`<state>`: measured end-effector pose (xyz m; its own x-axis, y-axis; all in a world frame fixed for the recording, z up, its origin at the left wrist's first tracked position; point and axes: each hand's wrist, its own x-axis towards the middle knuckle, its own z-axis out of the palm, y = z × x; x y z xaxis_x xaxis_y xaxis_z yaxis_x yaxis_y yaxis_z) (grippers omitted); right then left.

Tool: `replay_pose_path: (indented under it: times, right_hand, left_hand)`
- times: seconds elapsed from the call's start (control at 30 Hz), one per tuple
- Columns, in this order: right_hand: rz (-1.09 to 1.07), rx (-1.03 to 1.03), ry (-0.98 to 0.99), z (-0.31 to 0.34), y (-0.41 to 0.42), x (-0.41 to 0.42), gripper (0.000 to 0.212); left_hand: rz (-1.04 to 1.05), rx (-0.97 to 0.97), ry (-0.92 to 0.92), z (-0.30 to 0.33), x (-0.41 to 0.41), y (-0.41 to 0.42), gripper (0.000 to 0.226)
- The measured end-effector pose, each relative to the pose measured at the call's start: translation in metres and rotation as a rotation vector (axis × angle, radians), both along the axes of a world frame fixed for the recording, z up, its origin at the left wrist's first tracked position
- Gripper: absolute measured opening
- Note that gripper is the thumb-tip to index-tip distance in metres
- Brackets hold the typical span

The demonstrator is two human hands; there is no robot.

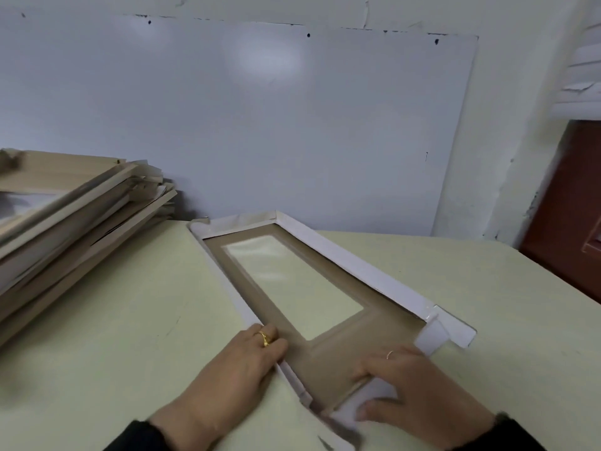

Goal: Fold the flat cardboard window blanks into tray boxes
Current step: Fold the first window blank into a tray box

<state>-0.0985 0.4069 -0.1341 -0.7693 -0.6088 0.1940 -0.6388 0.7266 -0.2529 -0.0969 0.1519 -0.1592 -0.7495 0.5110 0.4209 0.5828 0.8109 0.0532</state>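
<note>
Window blank [328, 323]: brown cardboard with clear film window [292, 284], lying flat on pale green table [130, 320], partly formed into a tray. Long axis running from near edge at the hands away and to the left toward far corner [276, 216] by the wall. Far end wall [237, 224] and right long wall [357, 271] standing, white faces inward; right near corner tab [432, 336] upright but loose, outer flap [458, 330] splayed beyond it. Left long wall [234, 301] raised only partly, leaning outward. Near end wall [367, 398] half lifted, not yet locked. Left hand [247, 362]: resting against the left long wall at its near end, fingers extended and close together, pressing rather than gripping, ringed finger on the brown floor just inside the fold; wrist in from lower left, dark sleeve [136, 434] at frame edge. Right hand [419, 392]: over the near end wall, fingers curled across its top onto the brown floor, thumb under the white outer face, so holding that flap in a pinch; wrist in from lower right. Both hands at the near end, the blank stretching away from them; right hand nearer the loose right corner tab, left hand nearer the unformed near left corner [305, 398]. Judged step: raising near end wall and tucking corners to close the tray. Stack of flat blanks [74, 216]: on table at far left, well apart from the work. White board [227, 109] leaning on wall behind.
</note>
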Motion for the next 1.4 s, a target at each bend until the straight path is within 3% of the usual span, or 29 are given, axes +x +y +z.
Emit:
replay_pose_path:
  times: [0.13, 0.27, 0.37, 0.43, 0.5, 0.53, 0.6, 0.7, 0.8, 0.87, 0.93, 1.0, 1.13, 1.23, 1.3, 1.4]
  right_hand:
    - [-0.044, 0.156, 0.346, -0.004, 0.007, -0.001, 0.03]
    - [-0.019, 0.128, 0.697, -0.017, -0.022, 0.006, 0.018]
    - [-0.067, 0.069, 0.862, -0.026, -0.045, 0.012, 0.037]
    - [-0.092, 0.047, 0.925, -0.033, -0.055, 0.015, 0.053]
    - [-0.096, 0.041, 0.949, -0.037, -0.065, 0.015, 0.056]
    - [-0.099, 0.044, 0.955, -0.039, -0.068, 0.014, 0.056]
    - [-0.096, 0.055, 0.941, -0.041, -0.072, 0.013, 0.051]
    - [-0.031, 0.074, 0.802, -0.035, -0.065, 0.012, 0.012]
    - [-0.124, 0.0, 0.67, -0.024, -0.038, 0.009, 0.024]
    - [-0.228, -0.079, 0.601, -0.017, -0.022, 0.006, 0.032]
    - [-0.308, -0.098, 0.573, -0.015, -0.015, 0.002, 0.033]
    - [-0.338, -0.044, 0.564, -0.019, -0.017, -0.002, 0.037]
    - [-0.302, 0.031, 0.516, -0.024, -0.021, -0.011, 0.044]
    - [-0.271, 0.063, 0.484, -0.024, -0.026, -0.014, 0.041]
    - [-0.17, 0.066, 0.456, -0.025, -0.03, -0.012, 0.035]
    - [-0.052, 0.015, 0.331, -0.023, -0.029, -0.008, 0.021]
  left_hand:
    - [0.081, 0.11, -0.084, -0.003, -0.015, -0.019, 0.017]
    - [0.096, 0.185, -0.136, -0.007, -0.008, -0.028, 0.029]
    - [0.102, 0.03, -0.066, 0.007, 0.01, -0.019, 0.031]
    - [0.096, -0.006, -0.009, 0.021, 0.02, -0.015, 0.028]
    - [0.056, -0.012, 0.001, 0.024, 0.026, -0.013, 0.031]
    - [0.008, 0.0, -0.007, 0.023, 0.03, -0.008, 0.038]
    - [-0.035, -0.033, 0.038, 0.017, 0.038, 0.004, 0.029]
    - [0.056, -0.183, -0.027, 0.009, 0.04, 0.016, 0.02]
    - [0.173, -0.072, -0.252, 0.018, 0.034, 0.009, 0.023]
    - [0.223, -0.012, -0.138, 0.015, 0.029, 0.004, 0.023]
    - [0.294, 0.033, -0.154, 0.017, 0.027, 0.007, 0.014]
    - [0.305, -0.031, -0.12, 0.02, 0.026, 0.012, 0.024]
    - [0.216, -0.081, -0.013, 0.017, 0.026, 0.021, 0.047]
    - [0.165, -0.187, 0.03, 0.013, 0.025, 0.036, 0.046]
    - [0.129, -0.228, -0.066, 0.008, 0.024, 0.049, 0.043]
    - [0.087, -0.103, -0.244, 0.008, 0.025, 0.055, 0.047]
